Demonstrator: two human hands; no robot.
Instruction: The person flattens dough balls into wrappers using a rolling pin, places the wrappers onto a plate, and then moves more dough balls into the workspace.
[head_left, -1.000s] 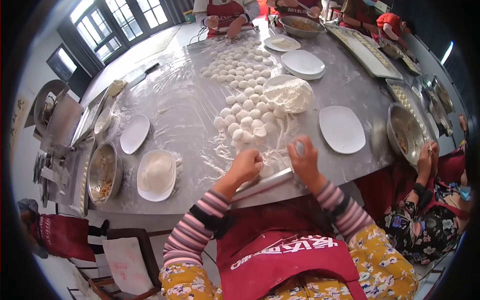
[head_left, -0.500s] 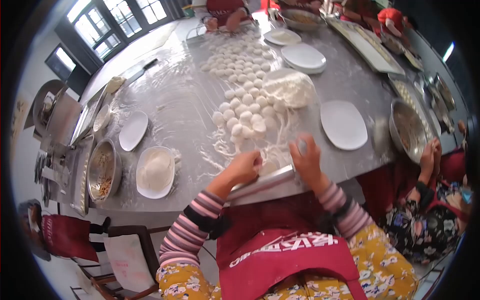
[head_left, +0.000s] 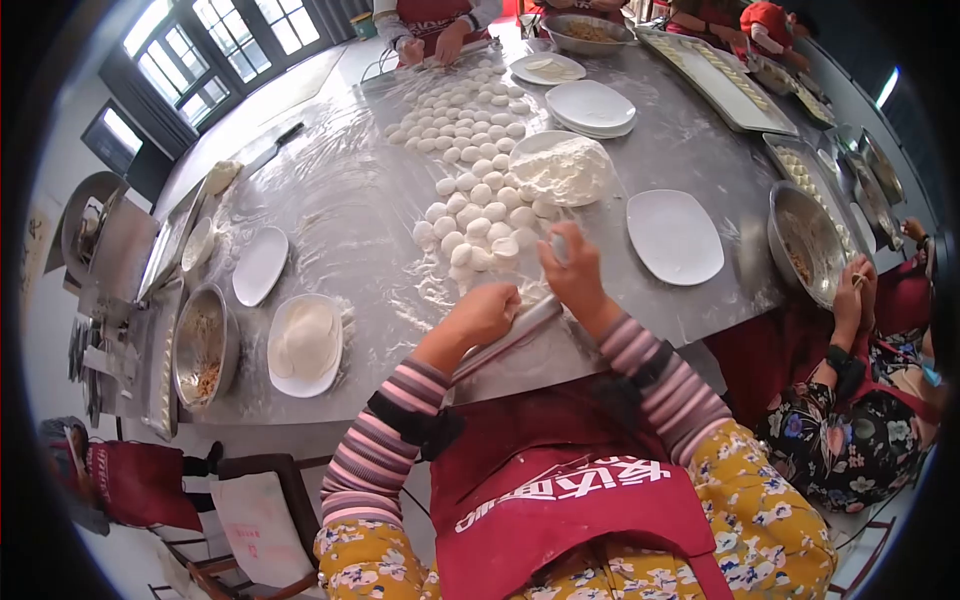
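Near the table's front edge, my left hand (head_left: 484, 315) is closed at the end of a long straight bar (head_left: 510, 335); what its fingers pinch is too small to tell. My right hand (head_left: 573, 268) is raised just beyond the bar, fingers curled round a small greyish object that I cannot make out clearly. Beyond both hands lies a cluster of white dough balls (head_left: 480, 215) on the floured metal table (head_left: 340, 180). A plate heaped with flour (head_left: 560, 170) stands behind and right of them. To the left, round flat wrappers (head_left: 309, 338) lie on a white plate (head_left: 282, 380).
An oval plate (head_left: 675, 237) is at the right, with a steel bowl (head_left: 808, 245) beyond it. Another steel bowl of filling (head_left: 205, 350) stands at the left. Trays of dumplings (head_left: 720, 80) are at the back right. Other people work around the table, one close on the right.
My right hand has moved away from the table's edge, up and to the left, with its grey object. My left hand has stayed at about the same place. The view has shifted slightly.
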